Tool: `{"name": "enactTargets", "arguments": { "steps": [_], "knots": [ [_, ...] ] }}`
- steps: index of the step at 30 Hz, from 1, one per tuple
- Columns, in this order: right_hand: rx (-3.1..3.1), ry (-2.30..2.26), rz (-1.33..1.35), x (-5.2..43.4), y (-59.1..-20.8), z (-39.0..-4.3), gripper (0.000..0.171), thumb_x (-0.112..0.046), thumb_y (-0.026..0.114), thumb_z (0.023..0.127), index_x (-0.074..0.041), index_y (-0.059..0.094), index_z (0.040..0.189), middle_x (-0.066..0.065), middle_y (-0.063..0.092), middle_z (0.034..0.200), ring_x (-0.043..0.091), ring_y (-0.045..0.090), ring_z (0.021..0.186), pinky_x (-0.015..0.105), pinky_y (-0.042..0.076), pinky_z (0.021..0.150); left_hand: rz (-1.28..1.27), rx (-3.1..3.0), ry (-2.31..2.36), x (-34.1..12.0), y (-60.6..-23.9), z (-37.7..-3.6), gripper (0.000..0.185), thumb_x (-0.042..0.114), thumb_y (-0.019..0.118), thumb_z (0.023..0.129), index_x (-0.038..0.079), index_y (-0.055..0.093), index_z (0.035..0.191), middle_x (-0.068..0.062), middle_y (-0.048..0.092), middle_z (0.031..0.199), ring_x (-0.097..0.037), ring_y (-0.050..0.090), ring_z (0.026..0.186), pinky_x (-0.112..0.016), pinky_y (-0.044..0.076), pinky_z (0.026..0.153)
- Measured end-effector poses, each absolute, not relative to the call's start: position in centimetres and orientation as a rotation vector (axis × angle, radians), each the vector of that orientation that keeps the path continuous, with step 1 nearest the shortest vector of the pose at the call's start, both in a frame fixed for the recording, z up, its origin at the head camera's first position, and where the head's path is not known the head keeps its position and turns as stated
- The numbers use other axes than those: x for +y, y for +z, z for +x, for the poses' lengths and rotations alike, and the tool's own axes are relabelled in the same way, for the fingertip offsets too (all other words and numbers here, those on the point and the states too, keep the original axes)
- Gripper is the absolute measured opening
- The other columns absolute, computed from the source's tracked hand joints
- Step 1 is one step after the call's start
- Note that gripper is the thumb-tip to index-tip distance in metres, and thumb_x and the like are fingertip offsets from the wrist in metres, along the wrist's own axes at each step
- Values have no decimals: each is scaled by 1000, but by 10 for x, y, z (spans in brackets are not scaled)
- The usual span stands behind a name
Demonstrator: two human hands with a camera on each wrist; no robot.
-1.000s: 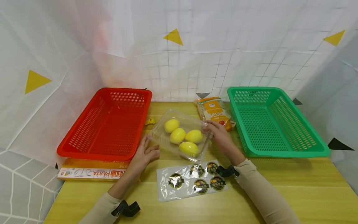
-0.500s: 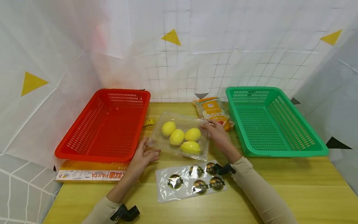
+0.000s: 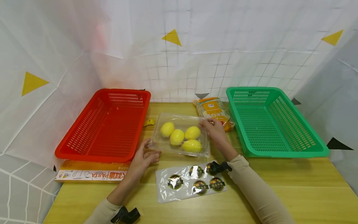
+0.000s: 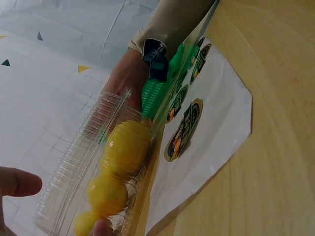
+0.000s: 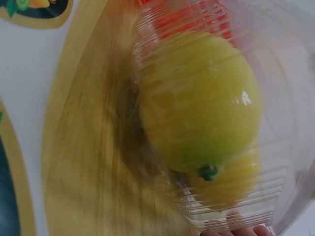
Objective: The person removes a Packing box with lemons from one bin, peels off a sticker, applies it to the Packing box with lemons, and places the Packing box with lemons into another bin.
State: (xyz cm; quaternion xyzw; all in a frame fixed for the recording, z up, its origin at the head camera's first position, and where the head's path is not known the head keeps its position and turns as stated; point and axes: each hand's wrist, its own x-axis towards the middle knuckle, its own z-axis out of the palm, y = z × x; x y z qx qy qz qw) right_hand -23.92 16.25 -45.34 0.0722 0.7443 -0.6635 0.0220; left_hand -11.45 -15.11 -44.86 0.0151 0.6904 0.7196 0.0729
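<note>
- A red basket (image 3: 107,124) sits left on the wooden table (image 3: 293,186).
- Green basket (image 3: 272,121) right.
- Sticker sheet (image 3: 191,182) near the front.
- Pasta box (image 3: 92,172) under the red basket.
- Orange packet (image 3: 213,112) behind.

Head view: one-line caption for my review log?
Both hands, left hand and right hand, hold a clear box of lemons between red basket and green basket.

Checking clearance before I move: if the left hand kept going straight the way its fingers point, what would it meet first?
The left hand points up-right at the clear lemon box; its fingers already sit at the near-left corner, so the box comes first, though actual contact is hard to judge.
</note>
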Motion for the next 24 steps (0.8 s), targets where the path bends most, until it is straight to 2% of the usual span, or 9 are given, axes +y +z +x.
{"name": "enactTargets", "arguments": {
  "steps": [3, 6, 9, 13, 17, 21, 24],
  "knots": [
    [2307, -2064, 225, 163, -454, -240, 55, -45, 71, 98, 1, 65, 128, 16, 67, 120, 21, 59, 91, 24, 49, 68, 44, 2066, 2176, -151, -449, -114, 74, 1, 65, 98, 3, 24, 161, -26, 38, 147, -46, 58, 122, -47, 56, 95],
    [2258, -2091, 207, 163, -453, -239, 60, -51, 67, 100, 0, 64, 131, 18, 69, 126, 27, 67, 104, 24, 53, 75, 41, 2055, 2191, -150, -450, -113, 75, 0, 64, 98, 3, 24, 160, -26, 38, 148, -45, 57, 123, -47, 55, 96],
    [2227, -2102, 198, 163, -451, -235, 60, -51, 65, 101, 1, 63, 133, 20, 67, 130, 32, 66, 116, 25, 55, 81, 36, 2051, 2199, -149, -450, -112, 74, -1, 63, 97, 3, 24, 160, -25, 37, 149, -44, 56, 125, -47, 55, 96],
    [2252, -2088, 188, 164, -447, -228, 56, -39, 61, 105, 4, 57, 141, 25, 61, 134, 35, 60, 118, 25, 53, 81, 33, 2055, 2203, -148, -450, -112, 73, -2, 61, 97, 2, 24, 160, -25, 36, 149, -44, 55, 125, -46, 55, 96],
    [2215, -2110, 176, 167, -445, -220, 55, -28, 57, 107, 5, 47, 150, 24, 53, 142, 33, 56, 121, 27, 53, 89, 29, 2058, 2204, -148, -449, -111, 73, -2, 61, 98, 2, 24, 160, -24, 36, 149, -44, 55, 125, -44, 56, 95],
    [2166, -2144, 152, 169, -446, -217, 56, -22, 58, 105, 4, 44, 153, 23, 50, 145, 29, 55, 122, 30, 52, 95, 30, 2055, 2208, -148, -448, -111, 73, -2, 62, 98, 2, 24, 160, -25, 36, 149, -44, 55, 125, -41, 56, 95],
    [2155, -2156, 132, 170, -447, -216, 56, -22, 59, 106, 4, 43, 154, 24, 51, 145, 28, 55, 121, 28, 52, 95, 32, 2049, 2210, -148, -449, -110, 73, -2, 62, 97, 1, 24, 160, -25, 36, 149, -44, 55, 125, -43, 56, 95]
  ]
}}
